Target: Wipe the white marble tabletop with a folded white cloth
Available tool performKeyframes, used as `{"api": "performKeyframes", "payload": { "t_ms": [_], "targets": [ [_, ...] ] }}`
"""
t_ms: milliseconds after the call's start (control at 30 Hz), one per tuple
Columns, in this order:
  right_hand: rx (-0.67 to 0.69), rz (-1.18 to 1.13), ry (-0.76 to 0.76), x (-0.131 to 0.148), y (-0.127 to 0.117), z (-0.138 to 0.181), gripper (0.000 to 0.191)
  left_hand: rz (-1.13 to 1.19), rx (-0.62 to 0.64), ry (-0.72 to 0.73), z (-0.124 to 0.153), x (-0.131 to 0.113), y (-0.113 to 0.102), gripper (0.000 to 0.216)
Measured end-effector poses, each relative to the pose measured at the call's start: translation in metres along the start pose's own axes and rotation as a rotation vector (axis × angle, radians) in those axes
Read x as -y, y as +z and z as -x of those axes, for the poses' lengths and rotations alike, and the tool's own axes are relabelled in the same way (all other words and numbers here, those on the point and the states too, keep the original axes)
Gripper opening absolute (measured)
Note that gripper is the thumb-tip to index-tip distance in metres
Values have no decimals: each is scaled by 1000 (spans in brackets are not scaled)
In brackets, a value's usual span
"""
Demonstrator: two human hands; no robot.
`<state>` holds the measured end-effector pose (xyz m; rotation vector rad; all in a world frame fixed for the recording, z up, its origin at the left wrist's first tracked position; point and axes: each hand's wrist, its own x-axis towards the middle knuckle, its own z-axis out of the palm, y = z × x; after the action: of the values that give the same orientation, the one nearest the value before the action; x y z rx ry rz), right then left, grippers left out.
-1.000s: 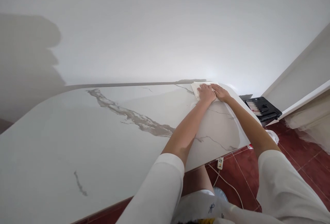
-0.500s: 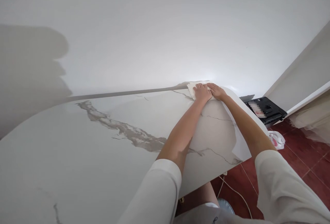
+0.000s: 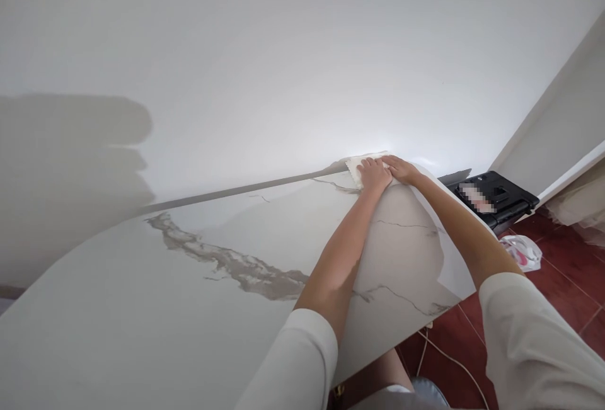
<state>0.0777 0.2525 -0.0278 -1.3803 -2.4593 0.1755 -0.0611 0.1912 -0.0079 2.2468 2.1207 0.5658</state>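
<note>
The marble-patterned table [image 3: 198,334] spreads leftmost; the white cloth [image 3: 353,174] lies at its far edge, by the wall [image 3: 283,51]. Your left hand [image 3: 375,174] rests on the cloth, fingers apart; your right hand [image 3: 399,169], unclenched, meets the left and perhaps touches the cloth. A black case [image 3: 513,198] sits farther right.

Creased white elbow-length sleeves [image 3: 524,328], bare forearms [image 3: 338,249], bare hands [image 3: 375,175]

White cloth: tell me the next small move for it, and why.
Probably draw the white cloth toward the near edge: it lies at the far edge of the tabletop, near the wall, under the left hand, with the right hand alongside, leaving little room beyond.
</note>
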Motion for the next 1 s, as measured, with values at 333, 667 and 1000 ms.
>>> {"api": "performKeyframes", "payload": {
  "t_ms": [333, 667, 1000],
  "targets": [
    [-8, 57, 34, 11, -7, 5, 56, -6, 23, 31, 4, -2, -7, 43],
    [13, 60, 7, 9, -9, 46, 56, 1, 29, 33, 44, -18, -13, 48],
    [18, 38, 11, 6, -19, 110, 56, 63, 52, 71, 97, -46, -18, 54]
  ]
}}
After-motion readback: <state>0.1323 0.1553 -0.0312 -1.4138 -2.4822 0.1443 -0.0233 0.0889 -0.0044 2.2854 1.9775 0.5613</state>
